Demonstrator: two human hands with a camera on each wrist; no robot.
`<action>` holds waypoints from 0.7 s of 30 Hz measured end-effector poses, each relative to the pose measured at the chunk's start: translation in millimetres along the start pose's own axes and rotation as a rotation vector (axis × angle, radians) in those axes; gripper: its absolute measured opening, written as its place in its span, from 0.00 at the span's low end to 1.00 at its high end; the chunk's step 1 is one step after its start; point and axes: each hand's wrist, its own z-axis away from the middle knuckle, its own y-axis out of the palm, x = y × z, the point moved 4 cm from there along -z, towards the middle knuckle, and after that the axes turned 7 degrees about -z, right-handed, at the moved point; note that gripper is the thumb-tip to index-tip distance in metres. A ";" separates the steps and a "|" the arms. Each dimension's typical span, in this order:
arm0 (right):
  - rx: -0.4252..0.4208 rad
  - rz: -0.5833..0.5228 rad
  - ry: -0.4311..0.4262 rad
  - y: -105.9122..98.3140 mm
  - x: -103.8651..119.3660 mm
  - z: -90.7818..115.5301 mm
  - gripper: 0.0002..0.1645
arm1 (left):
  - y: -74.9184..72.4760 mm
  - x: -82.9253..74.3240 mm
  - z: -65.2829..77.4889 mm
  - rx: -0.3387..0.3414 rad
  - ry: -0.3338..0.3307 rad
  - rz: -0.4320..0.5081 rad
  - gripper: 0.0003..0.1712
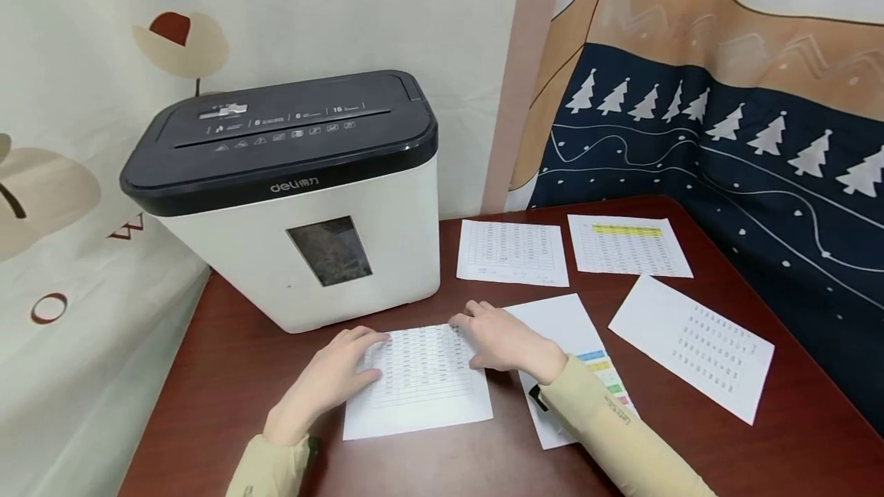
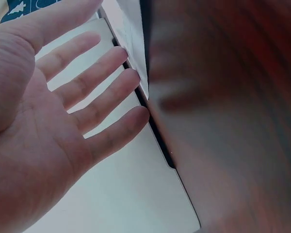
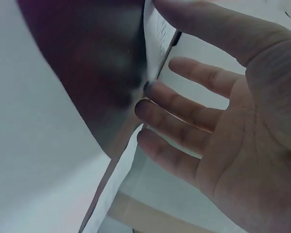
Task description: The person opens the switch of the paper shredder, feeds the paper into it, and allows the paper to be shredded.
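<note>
A printed sheet of paper (image 1: 421, 397) with a table of rows lies on the desk in front of the shredder (image 1: 276, 198). In the head view my left hand (image 1: 331, 374) is at the sheet's left edge, its fingers near the far left corner. Across from it my right hand (image 1: 504, 336) reaches the far right corner. Both wrist views show the left fingers (image 2: 111, 131) and the right fingers (image 3: 174, 131) spread and mostly straight, tips by the paper's edge. Whether either thumb touches the sheet is hard to tell.
Beneath my right forearm lies a sheet with coloured bars (image 1: 552, 320). Further right are a sheet with small printed figures (image 1: 691, 343), a sheet with a yellow band (image 1: 628, 248) and another table sheet (image 1: 512, 253). Patterned cloth (image 1: 470, 60) hangs behind the brown desk (image 1: 207, 405).
</note>
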 end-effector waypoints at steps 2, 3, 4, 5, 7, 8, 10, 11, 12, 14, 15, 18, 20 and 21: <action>-0.015 -0.020 0.018 -1.0 -2.9 0.6 0.41 | -0.7 -1.6 -1.8 -0.006 -0.001 0.013 0.29; -0.024 -0.030 0.025 -1.2 -4.2 0.8 0.41 | -1.2 -2.2 -2.5 -0.011 -0.003 0.020 0.29; -0.032 -0.036 0.031 -1.5 -5.5 1.1 0.40 | -1.9 -2.5 -3.0 -0.018 -0.009 0.022 0.29; -0.043 -0.045 0.039 -1.9 -6.6 1.4 0.39 | -2.7 -2.7 -3.3 -0.026 -0.018 0.029 0.29; -0.063 -0.058 0.049 -2.6 -9.0 2.4 0.33 | -3.9 -2.1 -3.9 -0.045 -0.040 0.040 0.29; -0.074 -0.066 0.053 -3.2 -10.2 2.9 0.30 | -5.0 -1.7 -4.1 -0.060 -0.054 0.046 0.29; -0.095 -0.092 0.063 -5.5 -12.6 4.2 0.24 | -7.3 -0.1 -4.4 -0.091 -0.090 0.066 0.30; -0.105 -0.110 0.071 -7.0 -14.2 5.0 0.22 | -8.6 0.7 -4.8 -0.108 -0.108 0.082 0.31; -0.112 -0.131 0.080 -9.0 -15.7 5.7 0.21 | -10.2 1.4 -5.2 -0.125 -0.128 0.102 0.33; -0.132 -0.191 0.091 -14.6 -18.4 7.3 0.18 | -13.8 2.3 -5.8 -0.160 -0.168 0.161 0.37; -0.144 -0.221 0.097 -17.8 -19.9 8.2 0.17 | -15.8 2.8 -6.4 -0.175 -0.184 0.201 0.38; -0.179 -0.306 0.102 -26.7 -25.0 10.8 0.15 | -20.6 3.4 -7.1 -0.196 -0.229 0.336 0.39; -0.203 -0.352 0.091 -31.0 -28.6 12.9 0.14 | -22.6 3.5 -6.1 -0.192 -0.247 0.423 0.34; -0.216 -0.372 0.086 -32.5 -30.3 13.8 0.13 | -23.3 3.6 -5.3 -0.189 -0.254 0.462 0.30</action>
